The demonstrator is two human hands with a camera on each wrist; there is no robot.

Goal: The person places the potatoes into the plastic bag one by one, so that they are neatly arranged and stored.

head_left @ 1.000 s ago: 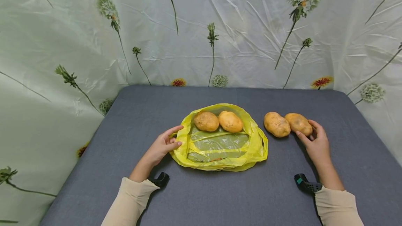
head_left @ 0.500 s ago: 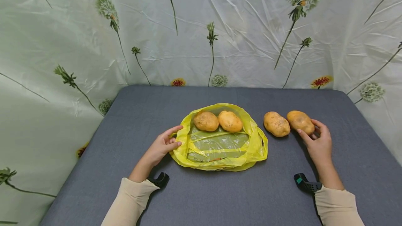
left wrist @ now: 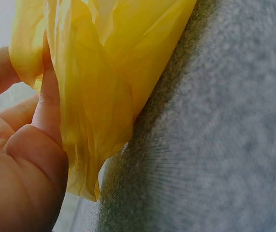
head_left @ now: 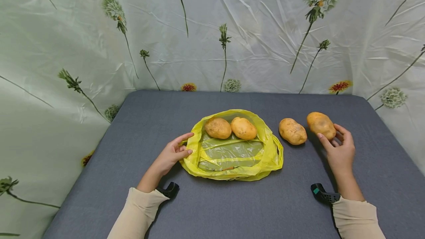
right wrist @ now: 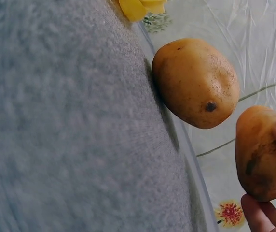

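A yellow plastic bag [head_left: 273,152] lies with its mouth spread wide, and two potatoes, one browner [head_left: 218,128] and one paler [head_left: 244,128], rest inside at its far side. My left hand [head_left: 170,156] holds the bag's left rim, thumb and fingers around the thin yellow plastic [left wrist: 94,82]. To the right of the bag, my right hand [head_left: 341,154] grips a potato [head_left: 321,125] between thumb and fingers, raised off the table. Another potato [head_left: 293,131] lies on the cloth between it and the bag. Dark patches mark the held potato's skin [right wrist: 259,154] in the right wrist view.
A grey cloth-covered table [head_left: 249,209] carries everything. Behind it hangs a pale curtain [head_left: 265,62] printed with flowers, which also runs down the left and right sides. Black devices are strapped to the left wrist [head_left: 169,190] and right wrist [head_left: 323,194].
My right hand has lifted its potato and drawn it away to the right from the one beside it, opening a gap between them. My left hand and the bag have stayed in place.
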